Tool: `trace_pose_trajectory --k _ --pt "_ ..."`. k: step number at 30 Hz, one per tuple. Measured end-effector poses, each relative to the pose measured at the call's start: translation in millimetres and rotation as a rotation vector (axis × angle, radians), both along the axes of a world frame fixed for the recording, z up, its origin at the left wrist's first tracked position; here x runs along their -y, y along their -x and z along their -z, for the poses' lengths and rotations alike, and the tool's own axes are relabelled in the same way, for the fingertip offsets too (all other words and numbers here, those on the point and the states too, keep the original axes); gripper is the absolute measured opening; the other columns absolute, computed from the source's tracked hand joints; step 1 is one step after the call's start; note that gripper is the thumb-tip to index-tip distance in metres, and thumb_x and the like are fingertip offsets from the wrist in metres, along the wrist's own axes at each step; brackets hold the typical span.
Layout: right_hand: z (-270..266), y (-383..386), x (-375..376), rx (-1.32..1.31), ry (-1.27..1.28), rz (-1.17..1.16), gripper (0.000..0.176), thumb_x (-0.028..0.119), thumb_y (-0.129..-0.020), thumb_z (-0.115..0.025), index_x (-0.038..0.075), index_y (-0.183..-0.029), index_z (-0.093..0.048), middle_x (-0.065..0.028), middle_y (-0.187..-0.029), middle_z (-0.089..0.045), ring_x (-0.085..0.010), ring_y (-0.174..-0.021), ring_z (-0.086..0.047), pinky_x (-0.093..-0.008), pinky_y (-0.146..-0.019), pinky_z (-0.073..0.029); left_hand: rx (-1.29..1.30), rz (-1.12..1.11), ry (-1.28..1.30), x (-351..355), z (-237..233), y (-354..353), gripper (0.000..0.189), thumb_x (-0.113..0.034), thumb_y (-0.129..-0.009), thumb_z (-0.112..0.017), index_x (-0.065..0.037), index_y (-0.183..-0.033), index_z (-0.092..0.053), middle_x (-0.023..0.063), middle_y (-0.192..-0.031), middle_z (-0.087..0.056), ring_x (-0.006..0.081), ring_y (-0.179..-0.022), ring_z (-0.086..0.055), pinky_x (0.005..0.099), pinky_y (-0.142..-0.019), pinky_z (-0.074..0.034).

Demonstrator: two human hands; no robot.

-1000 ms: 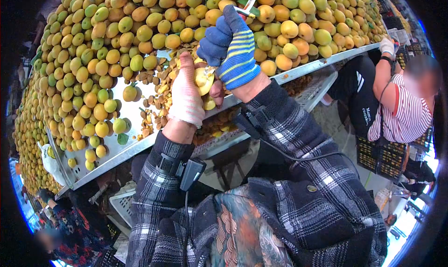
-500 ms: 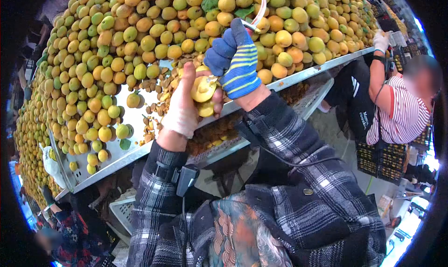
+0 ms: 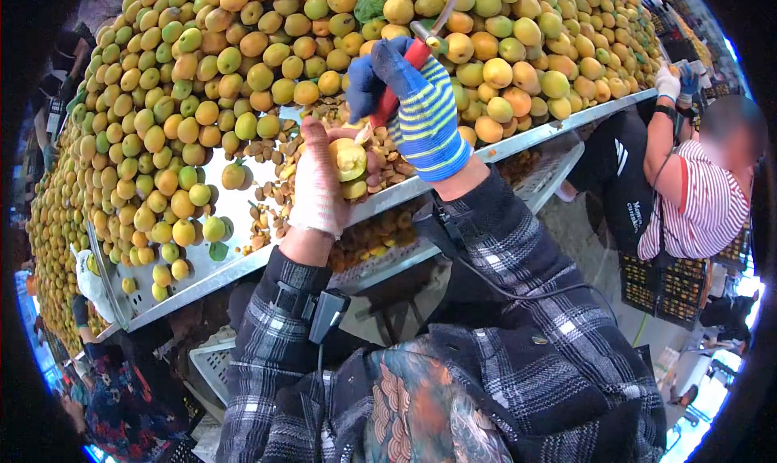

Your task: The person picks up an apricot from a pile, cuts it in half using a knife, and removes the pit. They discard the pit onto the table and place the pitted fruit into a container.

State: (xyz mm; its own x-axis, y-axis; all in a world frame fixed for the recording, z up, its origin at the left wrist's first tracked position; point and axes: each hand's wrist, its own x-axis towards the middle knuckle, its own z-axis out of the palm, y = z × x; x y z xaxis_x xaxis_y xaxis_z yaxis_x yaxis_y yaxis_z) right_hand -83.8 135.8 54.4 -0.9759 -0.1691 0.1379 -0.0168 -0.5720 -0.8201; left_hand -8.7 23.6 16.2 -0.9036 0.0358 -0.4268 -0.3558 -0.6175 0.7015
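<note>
Blue, with yellow stripes across its back, the gloved right hand (image 3: 429,115) has its fingers closed around a red-handled tool (image 3: 416,54) whose thin metal end points off towards 1 o'clock. The left hand (image 3: 316,180), in a pale pinkish-white glove, cups a cut fruit (image 3: 349,162), fingers curled beneath it and thumb raised towards 12 o'clock; yellow flesh faces up, with another yellow piece (image 3: 354,189) just below. The fruit sits at about 7 o'clock from the right hand, near the tool's lower end; whether the two touch I cannot tell.

Taking that fruit as the dial's centre, brown pits and scraps (image 3: 271,149) lie at 9 o'clock on the metal surface (image 3: 566,124), and a broad heap of yellow, orange and green fruit (image 3: 267,78) spreads from 9 round to 2 o'clock. A green leaf (image 3: 370,8) rests on the heap at 12 o'clock. At 5 o'clock, under the rim, a pale crate (image 3: 368,278) holds fruit pieces. A co-worker in a striped shirt (image 3: 708,192) sits at 3 o'clock, above dark crates (image 3: 664,289); another person (image 3: 129,398) is between 7 and 8 o'clock.
</note>
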Motion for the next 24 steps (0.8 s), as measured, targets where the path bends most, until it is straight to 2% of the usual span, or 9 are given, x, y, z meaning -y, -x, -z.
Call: trace_pose_trajectory --k 2,4,8,10,12,15,20,23,24 --pt "3.5 -0.1 -2.5 0.203 0.131 -0.120 0.034 0.032 -0.090 -0.063 0.010 -0.069 -0.049 -0.0010 -0.055 -0.051 -0.0099 -0.041 -0.047 -0.0240 -0.036 -0.036 -0.011 0.067 0.030 -1.6 3.1 -0.7 0.074 -0.076 -0.082 -0.037 -0.005 -0.092 -0.053 0.0099 -0.065 -0.057 0.0185 -0.049 -0.054 0.0295 -0.044 -0.045" --pt "6.1 -3.3 -6.7 0.224 0.206 -0.191 0.038 0.036 -0.090 -0.062 0.012 -0.065 -0.045 0.0008 -0.049 -0.044 -0.0092 -0.038 -0.044 -0.0242 -0.034 -0.033 0.006 0.065 0.057 -3.5 8.7 0.0 0.078 -0.079 -0.080 -0.035 -0.003 -0.088 -0.053 0.0100 -0.064 -0.057 0.0186 -0.048 -0.055 0.0293 -0.043 -0.046" --pt "0.1 -10.7 -3.2 0.137 0.071 -0.102 0.042 0.038 -0.090 -0.062 0.012 -0.062 -0.045 0.0025 -0.047 -0.042 -0.0072 -0.036 -0.042 -0.0230 -0.034 -0.030 0.031 0.067 0.140 -5.6 7.4 0.1 0.080 -0.081 -0.078 -0.035 -0.003 -0.083 -0.053 0.0091 -0.064 -0.057 0.0188 -0.049 -0.058 0.0299 -0.041 -0.046" --pt "-2.6 -12.5 -4.4 0.113 -0.005 -0.107 0.035 0.034 -0.091 -0.061 0.010 -0.068 -0.051 0.0033 -0.049 -0.044 -0.0059 -0.038 -0.043 -0.0228 -0.035 -0.031 0.003 0.078 0.196 -6.1 1.6 -0.3 0.080 -0.080 -0.079 -0.034 -0.003 -0.083 -0.053 0.0088 -0.062 -0.057 0.0191 -0.046 -0.057 0.0299 -0.039 -0.045" --pt "-1.6 -14.7 -2.2 0.000 -0.113 -0.127 0.059 0.056 -0.089 -0.054 0.018 -0.054 -0.026 0.0039 -0.046 -0.028 -0.0075 -0.039 -0.031 -0.0233 -0.036 -0.023 0.014 0.085 0.209 -7.9 -4.7 -0.4 0.080 -0.080 -0.080 -0.034 -0.002 -0.083 -0.054 0.0087 -0.061 -0.056 0.0196 -0.044 -0.056 0.0299 -0.038 -0.044" --pt "6.4 -15.3 -0.2 -0.035 -0.147 -0.085 0.057 0.056 -0.089 -0.054 0.018 -0.056 -0.027 0.0043 -0.048 -0.028 -0.0074 -0.039 -0.031 -0.0231 -0.036 -0.022 -0.002 0.111 0.219 -7.2 -1.8 1.3 0.079 -0.078 -0.081 -0.033 -0.002 -0.082 -0.054 0.0086 -0.058 -0.055 0.0203 -0.041 -0.055 0.0301 -0.036 -0.044" --pt "2.1 -12.5 -0.7 0.245 0.109 -0.277 0.052 0.052 -0.093 -0.050 0.019 -0.058 -0.029 0.0062 -0.051 -0.021 -0.0089 -0.040 -0.024 -0.0257 -0.038 -0.020 0.030 0.122 0.204 -3.9 -0.4 3.0 0.076 -0.076 -0.084 -0.031 -0.003 -0.073 -0.050 0.0092 -0.054 -0.054 0.0204 -0.038 -0.053 0.0306 -0.034 -0.042" --pt "11.6 -4.0 -1.2 0.295 0.334 -0.357 0.051 0.049 -0.095 -0.048 0.020 -0.058 -0.027 0.0068 -0.051 -0.020 -0.0093 -0.040 -0.022 -0.0257 -0.039 -0.019 0.064 0.083 0.232 -6.2 -5.7 3.6 0.076 -0.076 -0.084 -0.030 -0.004 -0.072 -0.050 0.0087 -0.052 -0.053 0.0202 -0.038 -0.053 0.0311 -0.034 -0.042" --pt "11.8 -3.3 -1.2 0.292 0.332 -0.356 0.051 0.049 -0.095 -0.048 0.020 -0.058 -0.027 0.0068 -0.051 -0.020 -0.0093 -0.040 -0.022 -0.0257 -0.039 -0.019 0.061 0.084 0.230 -6.3 -5.3 4.1 0.076 -0.076 -0.084 -0.030 -0.004 -0.072 -0.050 0.0087 -0.052 -0.053 0.0202 -0.038 -0.053 0.0311 -0.034 -0.042"
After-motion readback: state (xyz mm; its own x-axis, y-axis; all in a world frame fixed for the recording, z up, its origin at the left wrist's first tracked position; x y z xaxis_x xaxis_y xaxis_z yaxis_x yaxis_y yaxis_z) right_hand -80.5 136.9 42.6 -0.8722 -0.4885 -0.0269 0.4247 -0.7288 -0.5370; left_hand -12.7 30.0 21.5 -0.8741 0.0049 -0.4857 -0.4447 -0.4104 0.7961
